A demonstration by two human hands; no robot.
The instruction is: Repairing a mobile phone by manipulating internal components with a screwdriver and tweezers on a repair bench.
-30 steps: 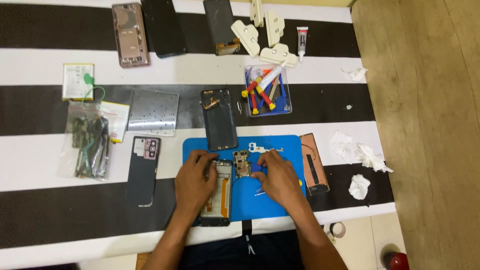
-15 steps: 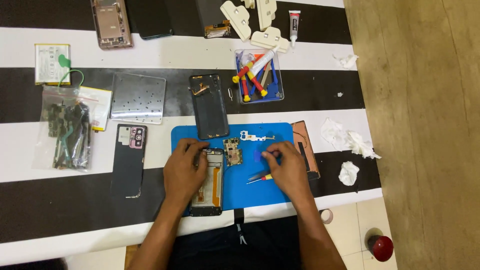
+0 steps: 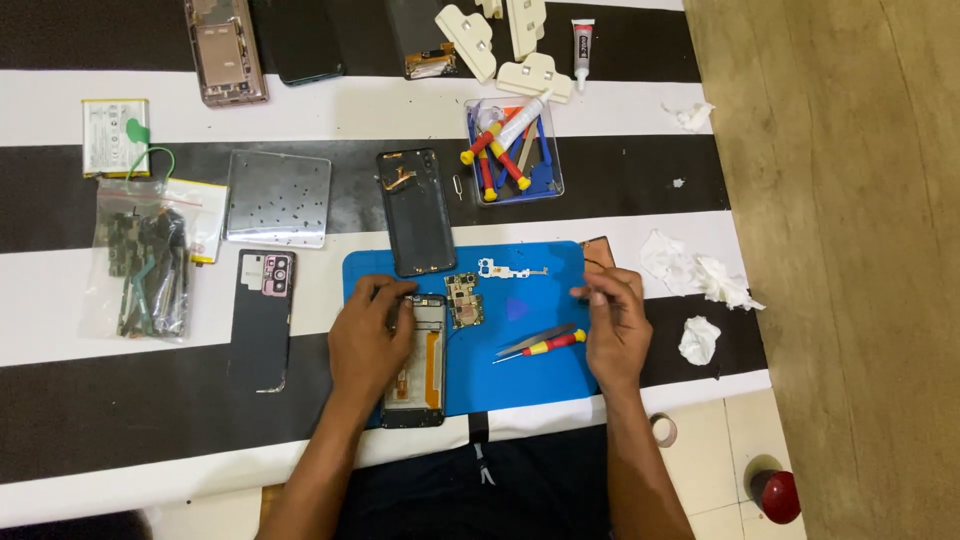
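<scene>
On the far left of the striped cloth (image 3: 60,290), a clear bag of small parts (image 3: 140,270) and a flat metal plate (image 3: 278,197) are laid out, with a dark back cover (image 3: 262,320) just beside the blue work mat (image 3: 520,380).

On the mat, the opened phone (image 3: 420,360) is being steadied by the left hand (image 3: 368,335). Its grip is curled over the phone's top left edge, fingertips resting on the frame. The phone's insides are exposed, with an orange flex strip showing.

Touching the phone's top right corner, a small circuit board (image 3: 463,298) is lying loose, and a white bracket (image 3: 505,268) is parked just above that. A red-handled screwdriver (image 3: 555,343) and tweezers (image 3: 535,338) are left untouched mid-mat.

Over at the mat's right edge, the right hand (image 3: 615,325) is held up with thumb and fingertips pressed together. Whether something tiny is pinched there can't be told.

Judging by all that, it looks like mid-teardown: board out, frame held down, small bits being handled. Any next move on the phone would need it kept pinned flat. A tool from the mat would have to be taken up by the right hand for anything that small.
</scene>
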